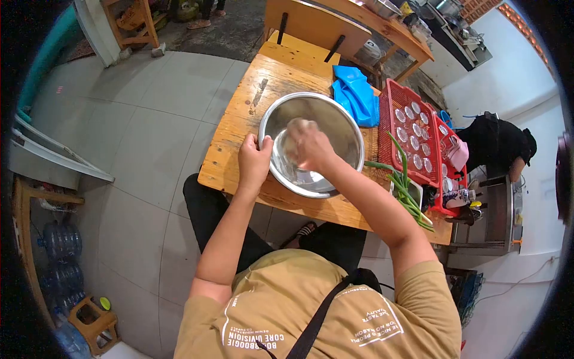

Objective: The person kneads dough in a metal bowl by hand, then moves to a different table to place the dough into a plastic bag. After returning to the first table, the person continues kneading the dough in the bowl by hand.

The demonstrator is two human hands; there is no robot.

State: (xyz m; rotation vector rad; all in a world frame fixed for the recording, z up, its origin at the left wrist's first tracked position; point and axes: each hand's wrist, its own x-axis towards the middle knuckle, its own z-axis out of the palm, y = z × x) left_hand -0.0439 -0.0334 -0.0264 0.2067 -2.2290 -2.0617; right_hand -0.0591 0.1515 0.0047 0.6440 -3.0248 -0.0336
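Our left hand (255, 161) pinches the rim of the bowl (338, 137) on the worktop (230, 143), presumably steadying it; our right hand (309, 145) blurs inside, apart, its grip unclear to us.

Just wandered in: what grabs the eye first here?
Probably the big shiny metal bowl on the wooden table, with the left hand holding its near-left side and the right hand, blurred, inside. Then come the bright blue plastic beyond the bowl and, to the right, a red basket of clear round containers, long green stalks nearby.
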